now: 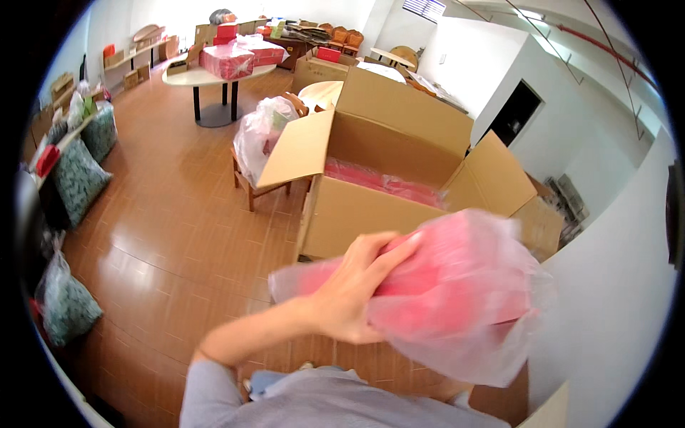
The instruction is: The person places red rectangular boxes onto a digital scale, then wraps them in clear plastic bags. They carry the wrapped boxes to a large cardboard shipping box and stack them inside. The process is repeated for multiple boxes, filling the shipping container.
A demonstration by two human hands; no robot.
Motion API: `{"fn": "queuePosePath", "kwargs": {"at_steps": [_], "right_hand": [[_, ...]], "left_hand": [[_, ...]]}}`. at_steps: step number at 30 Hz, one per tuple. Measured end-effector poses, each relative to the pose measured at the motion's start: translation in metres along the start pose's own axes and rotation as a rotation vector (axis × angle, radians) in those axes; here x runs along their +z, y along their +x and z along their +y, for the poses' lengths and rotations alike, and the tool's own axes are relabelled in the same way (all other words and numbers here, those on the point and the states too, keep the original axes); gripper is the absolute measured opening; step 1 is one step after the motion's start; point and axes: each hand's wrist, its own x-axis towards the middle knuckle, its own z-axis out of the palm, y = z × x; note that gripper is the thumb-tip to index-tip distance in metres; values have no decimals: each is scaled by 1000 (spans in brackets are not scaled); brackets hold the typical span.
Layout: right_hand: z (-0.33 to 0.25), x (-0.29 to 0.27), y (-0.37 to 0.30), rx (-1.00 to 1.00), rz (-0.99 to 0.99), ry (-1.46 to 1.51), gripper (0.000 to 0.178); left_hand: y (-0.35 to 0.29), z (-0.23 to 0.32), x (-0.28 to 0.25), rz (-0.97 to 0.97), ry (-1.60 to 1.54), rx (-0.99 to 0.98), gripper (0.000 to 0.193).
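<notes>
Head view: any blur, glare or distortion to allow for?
Head view: apparent motion blur softens the bulky pink plastic-wrapped bundle and left hand; same view, white glare patches the glossy brown plank floor, whose lines curve from fisheye distortion; there too, the open brown cardboard box looks sharper.

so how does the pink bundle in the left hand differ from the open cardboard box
The pink bundle is gripped by the left hand; the cardboard box stands beyond it. The bundle is wrapped in crinkled, translucent plastic; the box is bare brown board with side flaps spread outward. Shared: pink shows in both, inside the box as wrapped contents.
</notes>
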Motion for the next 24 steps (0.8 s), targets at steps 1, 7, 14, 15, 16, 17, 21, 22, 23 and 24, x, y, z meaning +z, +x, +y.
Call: {"fn": "queuePosePath", "kwargs": {"at_steps": [1,7,14,15,16,17,21,22,23,24], "right_hand": [[-4,11,19,-85,36,-12,70],[7,67,109,-415,220,-133,62],[26,103,189,-296,132,44,46],[36,108,196,-232,125,24,43],[45,114,204,-168,122,7,41],[57,120,209,-101,114,22,39],[105,96,235,32,71,-105,36],[113,100,243,25,109,-110,36],[123,112,253,31,128,-96,36],[129,115,265,39,101,-170,36]], "left_hand": [[30,-1,1,-1,5,60,105],[167,-63,-8,-98,-22,295,100],[258,-179,4,1,-147,493,100],[263,-198,6,14,-167,489,99],[266,-216,7,-2,-170,439,98],[265,-229,3,-38,-138,403,95],[265,-294,11,-75,-182,260,89],[268,-309,17,-44,-260,233,91],[269,-319,12,-2,-308,201,94],[270,-327,7,81,-233,215,88]]}}
